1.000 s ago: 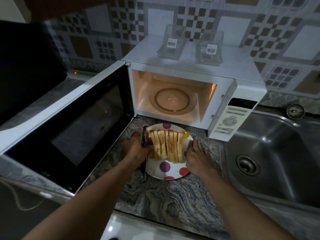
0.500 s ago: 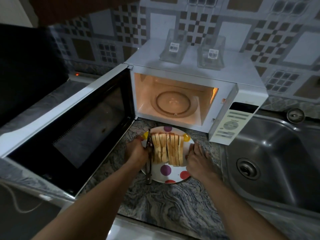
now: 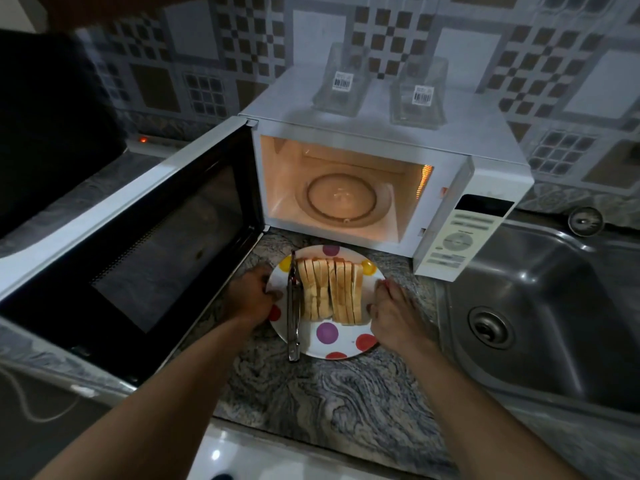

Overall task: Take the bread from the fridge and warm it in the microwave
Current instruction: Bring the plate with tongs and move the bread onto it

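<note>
Patterned tiles back a marbled grey desk [image 3: 329,393], where a white microwave [image 3: 381,133] stands with its door [image 3: 138,237] swung wide to the left and a glass turntable [image 3: 341,199] in its lit cavity. Two clear glass dishes [image 3: 341,81] sit on its top, and a steel sink [image 3: 536,306] lies to the right. Sliced bread [image 3: 332,292], pale with tan crusts, stands in a row on a polka-dot plate [image 3: 327,332] just before the opening, with metal tongs [image 3: 293,313] beside it on the plate. The left grip [image 3: 251,296] clasps the plate's left rim. The right grip [image 3: 394,313] touches the right rim, thumb on it; whether it clasps cannot be told.
</note>
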### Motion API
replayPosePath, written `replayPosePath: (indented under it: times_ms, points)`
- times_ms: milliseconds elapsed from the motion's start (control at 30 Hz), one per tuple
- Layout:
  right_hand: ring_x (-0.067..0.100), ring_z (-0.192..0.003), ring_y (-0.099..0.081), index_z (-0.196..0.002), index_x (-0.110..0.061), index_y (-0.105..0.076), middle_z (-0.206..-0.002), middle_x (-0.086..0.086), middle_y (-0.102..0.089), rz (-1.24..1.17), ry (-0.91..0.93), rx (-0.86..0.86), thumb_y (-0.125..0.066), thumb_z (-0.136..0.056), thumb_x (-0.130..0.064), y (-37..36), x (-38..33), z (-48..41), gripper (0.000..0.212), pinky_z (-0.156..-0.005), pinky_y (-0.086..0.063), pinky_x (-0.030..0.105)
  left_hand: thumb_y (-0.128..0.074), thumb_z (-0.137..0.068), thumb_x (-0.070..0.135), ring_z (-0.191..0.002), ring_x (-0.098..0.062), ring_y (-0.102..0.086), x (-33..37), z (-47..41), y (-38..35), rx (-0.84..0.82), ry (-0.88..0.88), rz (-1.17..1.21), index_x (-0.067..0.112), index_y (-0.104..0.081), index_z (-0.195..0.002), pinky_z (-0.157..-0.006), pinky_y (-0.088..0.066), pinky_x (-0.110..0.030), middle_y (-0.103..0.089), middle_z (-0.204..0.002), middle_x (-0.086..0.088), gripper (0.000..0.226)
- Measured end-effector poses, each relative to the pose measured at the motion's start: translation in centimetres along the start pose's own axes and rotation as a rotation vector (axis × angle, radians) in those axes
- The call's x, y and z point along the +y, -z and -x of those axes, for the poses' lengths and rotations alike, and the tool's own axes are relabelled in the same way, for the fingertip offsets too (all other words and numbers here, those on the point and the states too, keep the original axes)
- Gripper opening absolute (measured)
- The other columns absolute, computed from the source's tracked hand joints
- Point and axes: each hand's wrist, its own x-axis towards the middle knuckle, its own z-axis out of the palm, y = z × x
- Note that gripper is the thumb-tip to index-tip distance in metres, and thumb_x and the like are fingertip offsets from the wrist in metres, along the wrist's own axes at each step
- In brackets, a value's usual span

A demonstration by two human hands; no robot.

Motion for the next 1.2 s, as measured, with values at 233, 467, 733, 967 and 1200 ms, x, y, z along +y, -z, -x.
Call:
replayPosePath:
  times_ms: [233,467,733,967,1200]
  points:
    - [0.035,-0.127,-0.048,-0.147,-0.020,-0.039,-0.140,0.014,-0.049,-0.175,-0.160,-0.013,-0.069,-0.088,-0.037,1.6,0.0,-1.0,0.068,-0.099,-0.045,0.039,-0.081,-0.047,0.035,-0.081,-0.027,-0.072,-2.8,-2.4,-1.3,-0.127,0.094,0.229,0.029,-0.074,-0.088,-0.073,-0.060,-0.047,-0.075,-0.089,-0.003,0.042]
    - [0.025,-0.101,-0.066,-0.121,-0.019,-0.065,-0.114,0.003,-0.071,-0.363,-0.196,-0.033,-0.082,-0.077,-0.029,2.4,0.5,-1.1,0.047,-0.071,-0.043,0.026,-0.083,-0.064,0.001,-0.082,-0.034,-0.071,-2.6,-3.0,-1.3,-0.197,0.125,0.395,0.032,-0.073,-0.072,-0.075,-0.058,-0.056,-0.074,-0.087,-0.010,0.033]
    - [0.019,-0.094,-0.059,-0.121,-0.014,-0.059,-0.102,-0.001,-0.063,-0.638,-0.207,-0.029,-0.081,-0.079,-0.010,2.5,1.2,-0.4,0.048,-0.071,-0.042,0.024,-0.077,-0.073,-0.005,-0.089,-0.039,-0.068,-0.7,-1.7,0.1,-0.202,0.166,0.465,0.025,-0.063,-0.084,-0.078,-0.058,-0.055,-0.070,-0.098,-0.018,0.035]
    - [0.023,-0.109,-0.063,-0.140,-0.022,-0.051,-0.124,0.004,-0.065,-0.851,-0.204,-0.028,-0.082,-0.075,0.000,2.0,2.0,0.1,0.075,-0.094,-0.054,0.042,-0.064,-0.082,-0.013,-0.083,-0.029,-0.066,0.6,-0.9,0.2,-0.323,0.198,0.612,0.020,-0.062,-0.122,-0.067,-0.057,-0.038,-0.069,-0.109,-0.014,0.052]
    - [0.023,-0.114,-0.062,-0.151,-0.013,-0.039,-0.132,0.007,-0.062,-1.007,-0.198,-0.072,-0.075,-0.078,0.012,1.7,2.7,0.6,0.085,-0.077,-0.057,0.021,-0.065,-0.082,-0.014,-0.091,-0.027,-0.067,1.0,-0.7,0.9,-0.363,0.231,0.700,0.032,-0.064,-0.117,-0.057,-0.057,-0.031,-0.068,-0.113,-0.008,0.057]
